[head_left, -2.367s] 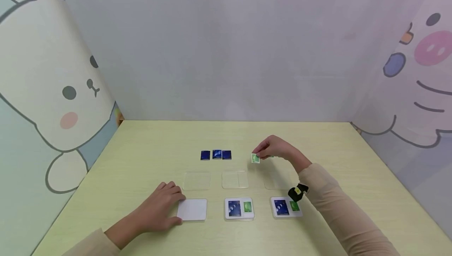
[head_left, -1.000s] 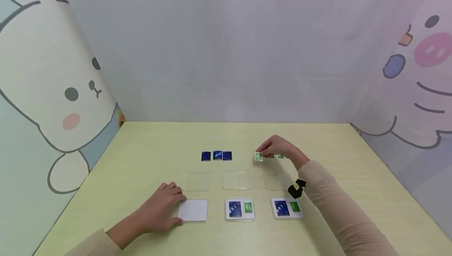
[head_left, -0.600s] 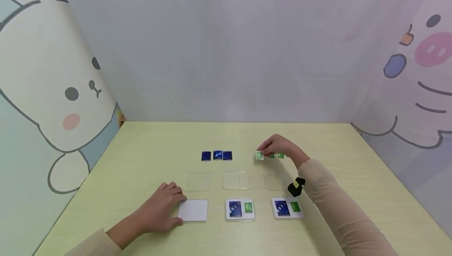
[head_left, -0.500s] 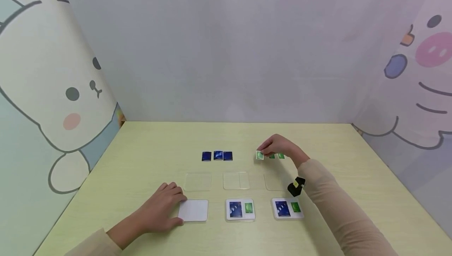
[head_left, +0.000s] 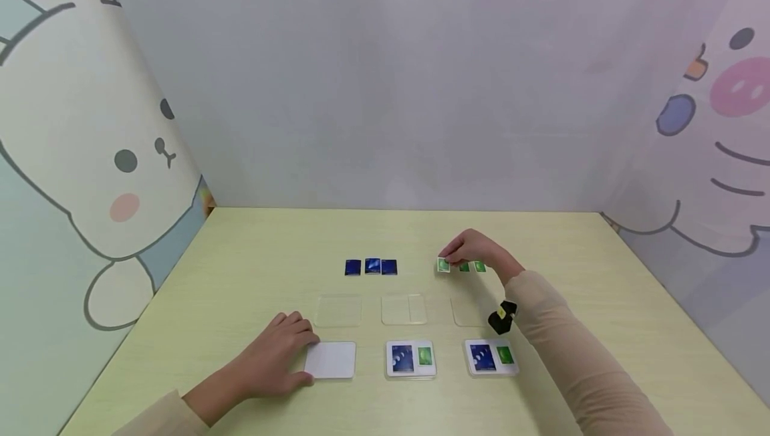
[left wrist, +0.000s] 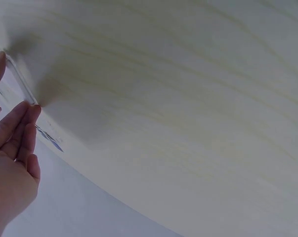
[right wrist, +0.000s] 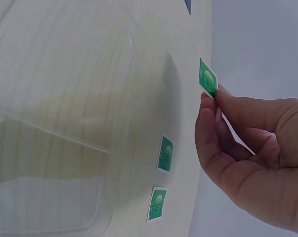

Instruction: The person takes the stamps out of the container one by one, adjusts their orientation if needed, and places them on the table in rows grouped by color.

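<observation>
My right hand (head_left: pixel 475 247) pinches a green stamp (right wrist: pixel 208 78) between thumb and fingertips, above the far part of the table. Two more green stamps (right wrist: pixel 165 153) lie below it, near a clear plastic lid (right wrist: pixel 50 113). In the head view, my left hand (head_left: pixel 271 357) holds the left edge of a shallow case with a blank white card (head_left: pixel 331 360), thumb at the near corner and fingers at the far one. Two similar cases stand to its right: the middle case (head_left: pixel 411 374) and the right case (head_left: pixel 492 372), each showing a blue stamp and a green stamp on white.
Several clear lids lie in a row behind the cases, including a left lid (head_left: pixel 339 310) and a middle lid (head_left: pixel 403 309). Three dark blue stamps (head_left: pixel 372 266) lie further back. A grey-white curtain (head_left: pixel 385 88) borders the table's (head_left: pixel 265 242) far edge.
My right hand has moved slightly away and to the right with the green stamp, nearer the two stamps lying there. My left hand stays at the blank case. The head view has shifted a little.
</observation>
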A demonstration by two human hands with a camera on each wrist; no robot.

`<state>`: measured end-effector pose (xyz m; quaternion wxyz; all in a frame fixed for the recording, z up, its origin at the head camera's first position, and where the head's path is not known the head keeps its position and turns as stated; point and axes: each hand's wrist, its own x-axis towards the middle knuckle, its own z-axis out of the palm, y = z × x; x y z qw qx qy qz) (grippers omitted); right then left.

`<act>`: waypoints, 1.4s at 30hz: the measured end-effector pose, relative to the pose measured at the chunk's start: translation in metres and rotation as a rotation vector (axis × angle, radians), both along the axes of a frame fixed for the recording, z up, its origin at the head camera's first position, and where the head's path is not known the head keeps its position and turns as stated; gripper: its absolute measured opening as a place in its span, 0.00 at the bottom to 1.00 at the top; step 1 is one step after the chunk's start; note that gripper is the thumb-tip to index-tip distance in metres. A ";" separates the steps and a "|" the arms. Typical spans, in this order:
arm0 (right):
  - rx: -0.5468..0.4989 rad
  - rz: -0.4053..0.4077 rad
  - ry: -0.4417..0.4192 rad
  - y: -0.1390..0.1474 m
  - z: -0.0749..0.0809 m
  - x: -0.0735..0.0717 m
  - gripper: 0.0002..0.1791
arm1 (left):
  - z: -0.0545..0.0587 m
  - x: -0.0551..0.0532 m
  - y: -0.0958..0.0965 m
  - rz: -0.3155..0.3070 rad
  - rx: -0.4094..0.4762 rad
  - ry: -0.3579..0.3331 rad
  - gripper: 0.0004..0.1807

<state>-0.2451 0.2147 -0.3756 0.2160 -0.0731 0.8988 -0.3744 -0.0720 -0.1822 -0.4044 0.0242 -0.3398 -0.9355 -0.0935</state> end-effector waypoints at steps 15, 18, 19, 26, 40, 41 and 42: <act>0.122 -0.049 0.048 0.000 -0.005 -0.001 0.10 | 0.000 0.001 0.000 -0.001 0.009 0.006 0.25; 0.146 -0.051 0.069 0.000 -0.007 -0.002 0.09 | 0.000 0.000 0.000 -0.001 0.008 0.007 0.25; 0.156 -0.044 0.081 0.000 -0.007 -0.002 0.09 | -0.001 0.000 0.000 -0.001 0.010 0.009 0.25; 0.216 -0.017 0.146 -0.001 -0.009 -0.003 0.07 | -0.002 0.000 -0.001 -0.010 0.016 0.018 0.25; 0.324 0.006 0.255 -0.004 -0.009 -0.001 0.06 | 0.000 0.001 0.000 -0.004 0.018 0.007 0.25; 0.332 0.007 0.262 -0.005 -0.009 -0.001 0.06 | 0.000 0.001 0.000 -0.004 0.019 0.006 0.25; 0.339 0.007 0.265 -0.005 -0.009 -0.001 0.06 | 0.000 0.001 0.000 -0.004 0.020 0.006 0.25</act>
